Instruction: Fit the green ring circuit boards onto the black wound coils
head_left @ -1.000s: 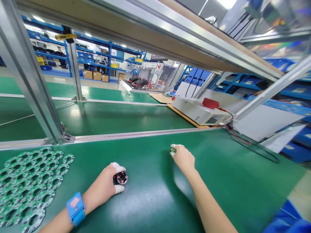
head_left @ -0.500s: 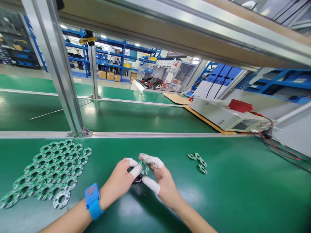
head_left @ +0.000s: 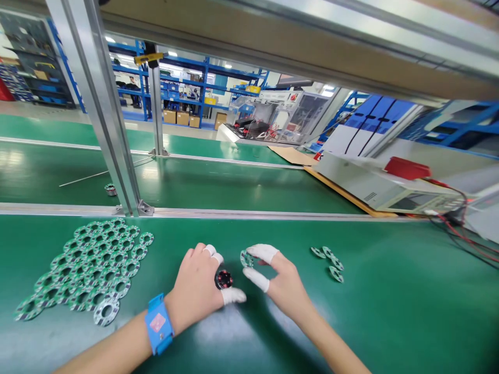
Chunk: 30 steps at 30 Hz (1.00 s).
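My left hand (head_left: 198,283), with white finger cots and a blue wrist strap, is curled round a small black motor stator (head_left: 224,279) with reddish windings. Its thumb sticks out to the right below the part. Just to the right, my right hand (head_left: 278,275), also in white finger cots, pinches a green ring-shaped circuit board (head_left: 246,258) by its right edge. The board is tilted and apart from the stator. Many similar ring boards (head_left: 107,311) cover the left of the green bench, and several more boards (head_left: 328,253) lie right of my right hand.
An aluminium post (head_left: 105,114) rises from a rail (head_left: 249,214) along the bench's back. Behind it lie a small round part (head_left: 110,189) and a thin rod (head_left: 83,178). At the right stand a white instrument (head_left: 351,174) and red and black cables (head_left: 460,228).
My hands have moved apart. The ring board has gone right with my right hand, the stator shows more fully, and my left thumb has stretched out. The view has shifted slightly.
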Motion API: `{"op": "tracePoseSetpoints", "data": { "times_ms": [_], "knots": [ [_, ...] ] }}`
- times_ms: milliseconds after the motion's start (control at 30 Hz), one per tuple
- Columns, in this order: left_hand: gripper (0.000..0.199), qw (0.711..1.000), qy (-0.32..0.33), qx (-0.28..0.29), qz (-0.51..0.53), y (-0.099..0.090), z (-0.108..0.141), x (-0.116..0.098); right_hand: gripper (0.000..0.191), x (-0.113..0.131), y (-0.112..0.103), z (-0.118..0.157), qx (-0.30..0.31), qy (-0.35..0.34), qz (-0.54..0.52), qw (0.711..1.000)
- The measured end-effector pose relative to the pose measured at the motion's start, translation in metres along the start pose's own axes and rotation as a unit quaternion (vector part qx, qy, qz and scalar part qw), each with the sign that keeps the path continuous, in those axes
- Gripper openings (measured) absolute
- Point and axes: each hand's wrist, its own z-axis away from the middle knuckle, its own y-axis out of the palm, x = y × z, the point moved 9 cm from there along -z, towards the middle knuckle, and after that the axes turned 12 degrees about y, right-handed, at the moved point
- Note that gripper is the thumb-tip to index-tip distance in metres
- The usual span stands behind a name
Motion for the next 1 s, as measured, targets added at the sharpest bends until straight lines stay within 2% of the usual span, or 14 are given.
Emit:
{"op": "tracePoseSetpoints", "data": {
  "times_ms": [67,133,233,300,400,567,767,900,1000],
  "knots": [
    [0.049,0.998,0.000,0.044,-0.055,0.010,0.002,0.003,0.022,-0.016,0.005,-0.006,0.035,0.063,-0.040,0.997],
    [0.044,0.995,0.002,0.074,-0.067,0.019,0.003,0.006,0.022,-0.026,0.015,-0.008,0.082,0.106,-0.077,0.988],
    [0.041,0.995,0.009,0.080,-0.066,0.024,0.003,0.009,0.024,-0.030,0.030,-0.006,0.140,0.143,-0.128,0.971],
    [0.041,0.994,0.013,0.078,-0.071,0.025,0.002,0.010,0.024,-0.025,0.038,-0.003,0.168,0.147,-0.154,0.962],
    [0.042,0.994,0.022,0.071,-0.085,0.028,0.002,0.010,0.023,-0.009,0.047,0.003,0.200,0.109,-0.139,0.964],
    [0.043,0.993,0.041,0.062,-0.097,0.030,0.003,0.010,0.025,0.006,0.051,0.009,0.174,0.026,-0.015,0.984],
    [0.035,0.991,0.043,0.054,-0.112,0.032,0.005,0.010,0.029,0.013,0.050,0.015,0.136,-0.032,0.111,0.984],
    [0.030,0.992,0.041,0.046,-0.110,0.032,0.006,0.009,0.020,0.017,0.051,0.017,0.131,-0.041,0.170,0.976],
    [0.027,0.993,0.033,0.046,-0.106,0.033,0.007,0.010,0.020,0.015,0.052,0.018,0.131,-0.026,0.173,0.976]
  ]
}}
